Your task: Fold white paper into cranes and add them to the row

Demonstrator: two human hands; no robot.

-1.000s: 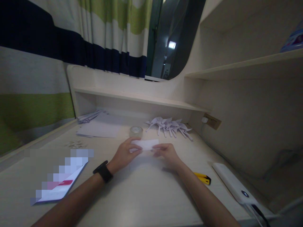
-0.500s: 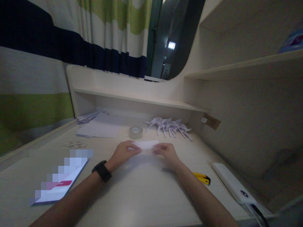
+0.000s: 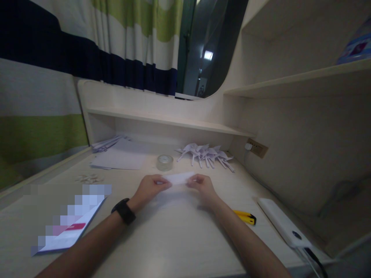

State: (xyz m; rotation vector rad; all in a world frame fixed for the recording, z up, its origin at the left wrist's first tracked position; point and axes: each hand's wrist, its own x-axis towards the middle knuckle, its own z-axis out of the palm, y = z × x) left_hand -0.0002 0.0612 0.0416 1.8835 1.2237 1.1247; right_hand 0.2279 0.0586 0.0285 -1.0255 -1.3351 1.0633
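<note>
Between my two hands a narrow, folded piece of white paper [image 3: 179,178] is held up just above the desk. My left hand [image 3: 151,188], with a black watch on its wrist, pinches the paper's left end between thumb and fingers. At the other end my right hand [image 3: 203,187] is closed on the paper in the same kind of pinch. A roll of clear tape [image 3: 164,162] lies just beyond my left hand. Farther back to the right sits a cluster of folded paper pinwheels [image 3: 206,153] with white paper sticks.
White paper sheets [image 3: 118,155] and rolled paper sticks [image 3: 108,144] lie back left. Small pale pieces [image 3: 89,178] are near a partly blurred phone-like screen [image 3: 72,227]. A yellow utility knife [image 3: 245,217] and a white power bank [image 3: 282,222] with cables are at right.
The view has shifted slightly. Both hands keep hold of the paper at its ends, and the fingers of my left hand have closed in a little.
</note>
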